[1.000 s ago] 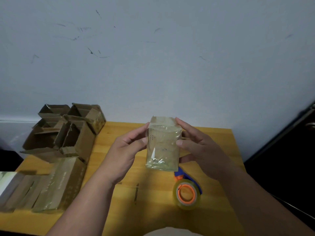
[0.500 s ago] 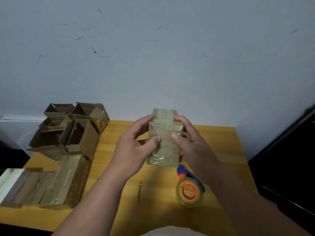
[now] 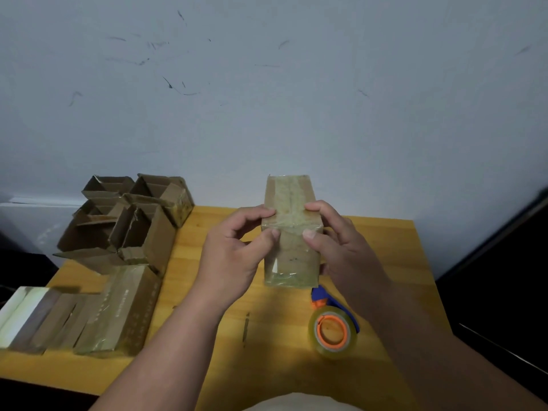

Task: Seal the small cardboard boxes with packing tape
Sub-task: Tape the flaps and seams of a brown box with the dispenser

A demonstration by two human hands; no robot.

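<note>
Cardboard box (image 3: pixel 292 232), tape-wrapped, held above table (image 3: pixel 275 330) w/ our left hand (image 3: pixel 234 256) and right hand (image 3: pixel 341 250); thumbs + forefingers of both pinching its top edge. Tape dispenser (image 3: pixel 333 329) just below-right.

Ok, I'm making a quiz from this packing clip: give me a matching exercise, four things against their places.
Things:
1. taped box
2. tape roll
3. open boxes
4. sealed boxes

Places:
A. lying flat at the table's near left
B. piled at the table's far left corner
C. held up between left hand and right hand
D. on the table under the right forearm

Pairs: 1-C, 2-D, 3-B, 4-A
</note>
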